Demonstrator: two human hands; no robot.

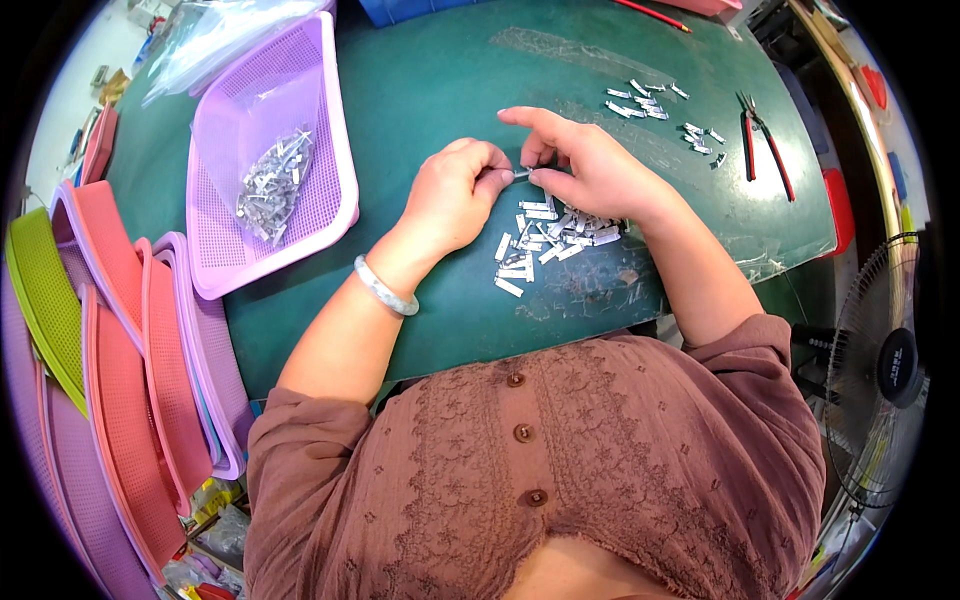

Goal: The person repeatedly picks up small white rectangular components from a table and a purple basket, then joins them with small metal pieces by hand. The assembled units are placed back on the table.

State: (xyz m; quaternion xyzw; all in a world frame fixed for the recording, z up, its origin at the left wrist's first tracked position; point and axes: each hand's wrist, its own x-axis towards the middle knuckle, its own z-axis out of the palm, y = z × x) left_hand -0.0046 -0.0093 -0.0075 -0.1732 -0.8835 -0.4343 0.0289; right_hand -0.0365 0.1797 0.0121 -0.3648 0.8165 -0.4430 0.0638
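Over the green table, my left hand (455,190) and my right hand (590,165) meet at a small silvery metal part (521,174). Thumb and finger of the left hand pinch one end of it; the right thumb and a finger hold the other end, while the right index finger sticks out. A loose pile of small white and silver metal pieces (560,238) lies just below the hands, partly under the right palm. Two smaller groups of such pieces, one (642,102) farther off and one (700,137) nearer the pliers, lie to the right.
A purple basket (345,170) at left holds a clear bag of metal parts (275,190). Red-handled pliers (765,150) and a red pencil (655,15) lie on the green table (430,70). Stacked colored baskets (120,390) stand at left, a fan (880,370) at right.
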